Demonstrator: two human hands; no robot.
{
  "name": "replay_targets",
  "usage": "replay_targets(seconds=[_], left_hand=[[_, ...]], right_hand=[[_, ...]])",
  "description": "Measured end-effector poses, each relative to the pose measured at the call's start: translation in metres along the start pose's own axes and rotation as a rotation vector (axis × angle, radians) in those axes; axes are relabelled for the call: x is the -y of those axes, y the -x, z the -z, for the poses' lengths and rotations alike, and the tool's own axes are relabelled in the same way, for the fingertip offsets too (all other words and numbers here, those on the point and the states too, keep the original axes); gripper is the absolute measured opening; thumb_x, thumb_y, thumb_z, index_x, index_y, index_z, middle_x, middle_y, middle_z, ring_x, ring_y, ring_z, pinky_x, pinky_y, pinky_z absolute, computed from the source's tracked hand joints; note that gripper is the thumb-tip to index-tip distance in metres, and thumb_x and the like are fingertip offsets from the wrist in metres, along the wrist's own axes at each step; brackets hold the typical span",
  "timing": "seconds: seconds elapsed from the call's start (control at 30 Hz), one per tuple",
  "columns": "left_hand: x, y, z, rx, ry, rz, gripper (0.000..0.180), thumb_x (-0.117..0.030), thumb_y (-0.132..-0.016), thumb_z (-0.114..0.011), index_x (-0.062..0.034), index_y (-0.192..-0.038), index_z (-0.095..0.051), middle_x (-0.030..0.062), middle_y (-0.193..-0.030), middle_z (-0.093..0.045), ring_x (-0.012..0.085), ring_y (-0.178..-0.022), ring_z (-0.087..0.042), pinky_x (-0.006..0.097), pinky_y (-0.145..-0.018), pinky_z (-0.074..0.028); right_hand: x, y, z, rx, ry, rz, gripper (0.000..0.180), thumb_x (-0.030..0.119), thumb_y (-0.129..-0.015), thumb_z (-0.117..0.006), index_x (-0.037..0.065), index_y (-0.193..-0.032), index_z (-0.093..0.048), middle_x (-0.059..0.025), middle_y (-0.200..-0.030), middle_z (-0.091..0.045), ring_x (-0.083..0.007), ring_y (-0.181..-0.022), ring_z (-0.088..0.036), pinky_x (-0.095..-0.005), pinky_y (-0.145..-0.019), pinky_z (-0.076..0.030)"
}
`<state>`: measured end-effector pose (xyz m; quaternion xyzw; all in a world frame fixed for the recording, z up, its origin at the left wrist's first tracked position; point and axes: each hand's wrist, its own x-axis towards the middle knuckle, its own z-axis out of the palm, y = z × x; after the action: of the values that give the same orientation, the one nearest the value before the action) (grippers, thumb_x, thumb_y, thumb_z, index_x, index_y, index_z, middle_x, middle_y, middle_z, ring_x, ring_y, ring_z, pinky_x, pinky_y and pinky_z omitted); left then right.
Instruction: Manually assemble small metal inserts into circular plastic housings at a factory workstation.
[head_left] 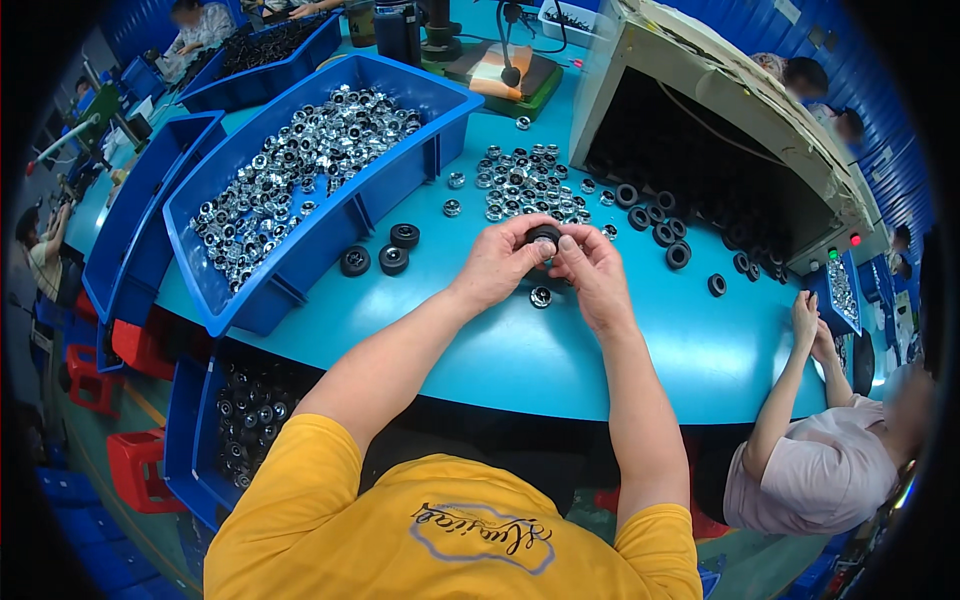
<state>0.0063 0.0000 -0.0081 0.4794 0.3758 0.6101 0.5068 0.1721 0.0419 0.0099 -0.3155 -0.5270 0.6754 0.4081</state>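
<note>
Between both hands, over the table's middle, a small black rubber tire [543,233] is pinched. My left hand [497,264] grips its left side with thumb and fingers. My right hand [596,281] closes on its right side, thumb against the near face. Something shiny shows at the tire's near edge, but the fingers partly hide it. One chrome wheel hub [541,297] lies just below the hands. Beyond them spreads a cluster of chrome hubs [520,188]. Loose black tires [664,235] are scattered to the right. Three tired wheels [393,260] sit left of my left hand.
A large blue bin [285,290] of hubs stands at the left. Its neighbour is a narrower blue bin [135,230]. A dark-mouthed box [600,90] with tires inside stands at right. Below the table's left edge is another bin [180,430]. A co-worker [815,460] sits at the right.
</note>
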Motion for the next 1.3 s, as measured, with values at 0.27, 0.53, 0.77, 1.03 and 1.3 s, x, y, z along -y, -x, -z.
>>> replay_targets(seconds=[0.27, 0.53, 0.77, 1.03, 1.3], left_hand=[[-0.002, 0.002, -0.004, -0.077, -0.268, -0.078, 0.027, -0.004, -0.094, -0.064, -0.0029, -0.121, -0.067, -0.0003, -0.096, -0.068, 0.0081, -0.088, -0.062, 0.025, -0.078, -0.053], [-0.011, -0.003, 0.012, 0.064, -0.098, 0.111, 0.027, -0.01, -0.097, -0.063, -0.0042, -0.123, -0.068, 0.0014, -0.096, -0.07, 0.0069, -0.085, -0.062, 0.025, -0.075, -0.054], [-0.009, -0.004, 0.008, 0.117, -0.048, 0.138, 0.044, -0.02, -0.101, -0.063, -0.0051, -0.142, -0.055, 0.0032, -0.106, -0.069, 0.0094, -0.093, -0.063, 0.027, -0.085, -0.053], [-0.005, -0.003, 0.009, 0.139, -0.023, 0.158, 0.051, -0.012, -0.101, -0.06, -0.0038, -0.148, -0.046, 0.0073, -0.12, -0.067, 0.0119, -0.099, -0.064, 0.029, -0.09, -0.054], [-0.033, 0.005, -0.003, 0.185, -0.34, 0.089, 0.061, 0.003, -0.083, -0.069, -0.0024, -0.142, -0.053, 0.0093, -0.11, -0.07, 0.014, -0.093, -0.068, 0.029, -0.084, -0.056]], right_hand=[[-0.008, 0.001, -0.005, -0.025, -0.096, 0.025, 0.021, 0.014, -0.099, -0.064, 0.001, -0.115, -0.059, -0.0075, -0.1, -0.067, -0.0123, -0.08, -0.064, -0.0263, -0.074, -0.056], [-0.008, 0.004, -0.01, -0.042, 0.041, 0.041, 0.026, 0.018, -0.098, -0.066, 0.0, -0.115, -0.058, -0.007, -0.099, -0.066, -0.0143, -0.081, -0.066, -0.0272, -0.072, -0.056], [-0.006, -0.002, -0.005, 0.002, -0.023, -0.048, 0.039, 0.027, -0.095, -0.072, 0.0, -0.121, -0.058, -0.0077, -0.102, -0.067, -0.0156, -0.085, -0.068, -0.0263, -0.071, -0.055], [-0.009, -0.005, 0.001, -0.022, -0.109, -0.092, 0.035, 0.023, -0.096, -0.07, -0.001, -0.12, -0.06, -0.0093, -0.106, -0.068, -0.0153, -0.086, -0.068, -0.0261, -0.072, -0.056], [-0.008, -0.004, 0.003, -0.006, -0.059, -0.115, 0.038, 0.02, -0.097, -0.069, -0.002, -0.126, -0.06, -0.0073, -0.104, -0.069, -0.0123, -0.084, -0.065, -0.0248, -0.07, -0.054]])
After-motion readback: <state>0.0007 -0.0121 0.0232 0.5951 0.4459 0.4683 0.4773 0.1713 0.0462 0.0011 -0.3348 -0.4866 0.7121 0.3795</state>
